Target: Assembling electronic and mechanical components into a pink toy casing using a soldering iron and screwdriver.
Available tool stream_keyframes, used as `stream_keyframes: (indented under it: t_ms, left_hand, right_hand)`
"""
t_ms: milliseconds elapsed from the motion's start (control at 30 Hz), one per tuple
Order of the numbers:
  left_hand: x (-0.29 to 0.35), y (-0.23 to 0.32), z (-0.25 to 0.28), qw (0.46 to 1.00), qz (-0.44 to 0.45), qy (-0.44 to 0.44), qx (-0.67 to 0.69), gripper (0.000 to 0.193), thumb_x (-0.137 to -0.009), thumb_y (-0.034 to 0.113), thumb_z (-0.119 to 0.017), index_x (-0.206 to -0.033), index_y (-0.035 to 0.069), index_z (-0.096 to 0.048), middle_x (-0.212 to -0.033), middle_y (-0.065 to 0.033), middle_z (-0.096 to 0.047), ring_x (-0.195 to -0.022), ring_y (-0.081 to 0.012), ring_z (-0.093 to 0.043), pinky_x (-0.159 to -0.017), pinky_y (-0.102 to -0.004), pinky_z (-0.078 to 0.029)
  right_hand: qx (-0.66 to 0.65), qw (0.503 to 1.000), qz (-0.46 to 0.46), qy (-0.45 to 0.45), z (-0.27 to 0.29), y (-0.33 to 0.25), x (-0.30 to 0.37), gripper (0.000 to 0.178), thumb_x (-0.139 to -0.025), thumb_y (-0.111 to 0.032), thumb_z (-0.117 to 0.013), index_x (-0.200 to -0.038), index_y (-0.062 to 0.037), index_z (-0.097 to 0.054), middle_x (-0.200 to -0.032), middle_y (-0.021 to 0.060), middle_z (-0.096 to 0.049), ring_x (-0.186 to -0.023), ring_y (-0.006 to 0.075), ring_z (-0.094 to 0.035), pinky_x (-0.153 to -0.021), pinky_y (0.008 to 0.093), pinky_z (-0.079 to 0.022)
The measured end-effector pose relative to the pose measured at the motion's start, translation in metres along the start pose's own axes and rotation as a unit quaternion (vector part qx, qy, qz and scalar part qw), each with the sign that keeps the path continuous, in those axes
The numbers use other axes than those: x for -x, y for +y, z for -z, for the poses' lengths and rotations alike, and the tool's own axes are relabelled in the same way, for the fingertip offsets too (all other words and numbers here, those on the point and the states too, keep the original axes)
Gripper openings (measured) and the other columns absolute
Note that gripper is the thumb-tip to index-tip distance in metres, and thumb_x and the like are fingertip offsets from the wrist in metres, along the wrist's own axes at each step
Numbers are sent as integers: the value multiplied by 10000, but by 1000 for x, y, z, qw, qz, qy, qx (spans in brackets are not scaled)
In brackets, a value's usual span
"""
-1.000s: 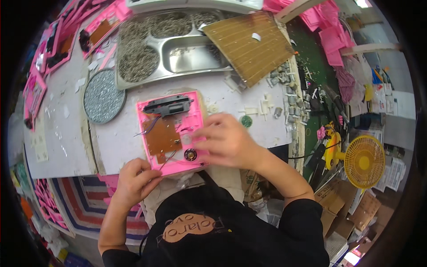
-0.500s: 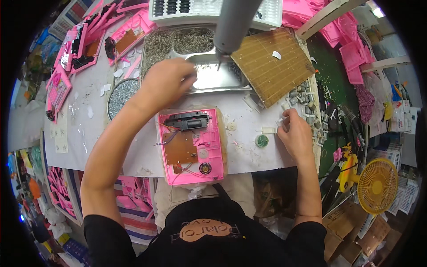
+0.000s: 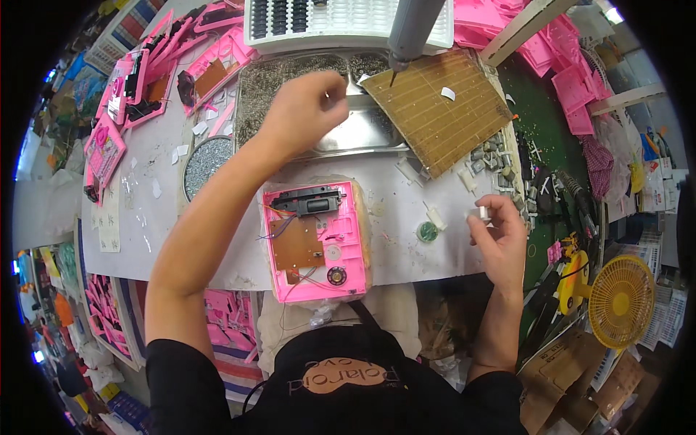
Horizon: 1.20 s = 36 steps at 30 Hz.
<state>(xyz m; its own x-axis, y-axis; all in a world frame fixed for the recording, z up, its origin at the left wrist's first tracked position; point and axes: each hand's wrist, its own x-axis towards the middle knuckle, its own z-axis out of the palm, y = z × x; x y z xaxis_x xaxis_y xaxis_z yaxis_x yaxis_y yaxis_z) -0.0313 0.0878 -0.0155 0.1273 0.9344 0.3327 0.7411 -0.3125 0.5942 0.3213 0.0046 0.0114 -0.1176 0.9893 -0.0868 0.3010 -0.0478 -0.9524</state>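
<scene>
My left hand (image 3: 308,109) is over the metal tray (image 3: 362,134), fingers curled together; whatever they pinch, if anything, is hidden. The tray's rear compartments hold many small screws (image 3: 290,69). At the right of the table my right hand (image 3: 502,239) pinches a small white plastic part (image 3: 483,213) between thumb and fingers. In front of me lies a pink plastic casing (image 3: 349,250), open side up, with a brown circuit board (image 3: 299,246), a black mechanism (image 3: 308,201), thin wires and a round speaker-like disc (image 3: 336,275). A grey power screwdriver (image 3: 413,36) hangs beyond the tray, tip down.
A brown ridged board (image 3: 438,109) overlaps the tray's right side. Small motors (image 3: 500,163) lie along the right edge. A green-topped round tub (image 3: 427,231) sits near a white part (image 3: 435,216). Pink casings pile up at left (image 3: 105,152) and far right. A round dish (image 3: 206,167) holds metal bits.
My left hand has moved up and right over the tray. My right hand has come down and right, now showing the white part. The hanging screwdriver has swung right.
</scene>
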Motion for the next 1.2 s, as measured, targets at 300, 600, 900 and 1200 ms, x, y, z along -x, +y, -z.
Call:
stream_keyframes:
  t_ms: [300,600,900,1200]
  left_hand:
    - [133,82,47,760,300,-98,568,199,-1033,143,-598,-1167,-1,-631,-912,-46,-678,-711,-77,-625,-583,-210,-509]
    - [199,89,31,667,337,-79,659,227,-1064,134,-566,-1202,-26,-648,-908,-46,-684,-738,-74,-621,-625,-217,-511]
    - [207,109,35,815,303,-200,451,183,-1034,126,-602,-1123,-11,-683,-794,-35,-677,-667,-77,-611,-589,-252,-492]
    - [148,89,-3,993,-6,-116,-4,180,-888,165,-724,-1038,64,-726,-821,-133,-709,-711,-322,-692,-618,-405,-544]
  right_hand:
    - [-98,962,216,-135,-80,-27,24,337,-825,52,-780,-1148,10,-692,-908,54,-703,-734,92,-647,-722,241,-542]
    - [40,906,353,-232,-102,-37,26,337,-760,34,-793,-1078,-26,-700,-866,100,-719,-655,205,-674,-586,298,-531]
    - [116,861,399,-293,-89,-27,41,345,-749,-4,-797,-1069,-63,-682,-935,94,-736,-749,261,-713,-631,341,-568]
    - [-63,931,96,-347,-45,15,62,284,-888,34,-714,-1128,14,-564,-1079,240,-739,-1036,295,-734,-917,383,-566]
